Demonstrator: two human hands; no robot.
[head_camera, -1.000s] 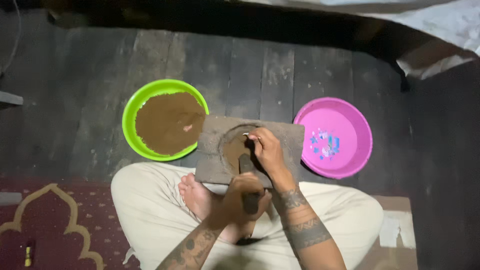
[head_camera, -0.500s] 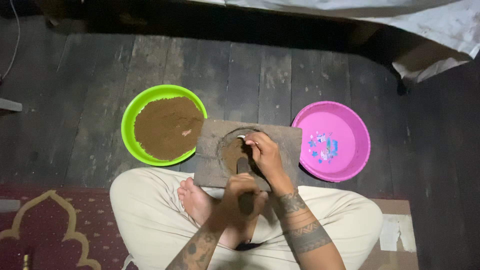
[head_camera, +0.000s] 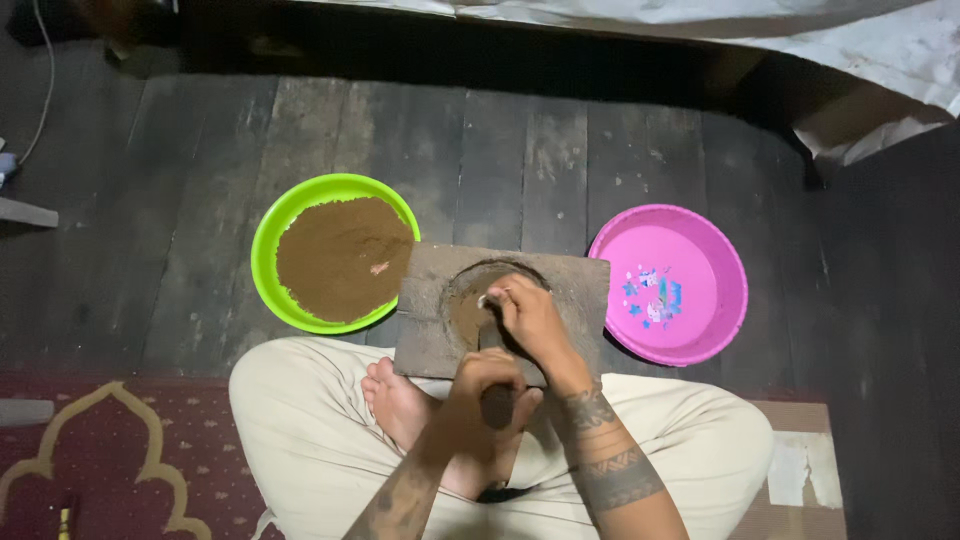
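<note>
Posture: person seated cross-legged on the floor (head_camera: 500, 160), bare foot (head_camera: 400, 400) tucked between the knees, both forearms tattooed.
Stone slab: grey block (head_camera: 425, 320) with a round hollow, resting across the lap and the dark floorboards, between the two basins.
Left hand: left hand (head_camera: 480, 395) clenched around a dark handle (head_camera: 497, 405), probably a pestle; the grip hides most of it. Wrist low, knuckles toward the slab.
Right hand: right hand (head_camera: 530, 320) reaches forward over the hollow, fingers curled and pinching something small and pale at the fingertips; what it is cannot be told.
Hollow contents: brown paste (head_camera: 465, 315) just beside the right hand's fingers.
Green basin: green basin (head_camera: 265, 250) touching the slab's left edge, filled with brown powder (head_camera: 340, 255).
Pink basin: pink basin (head_camera: 710, 250) just right of the slab, printed motif inside.
Rug: red patterned rug (head_camera: 100, 450) under the left knee.
</note>
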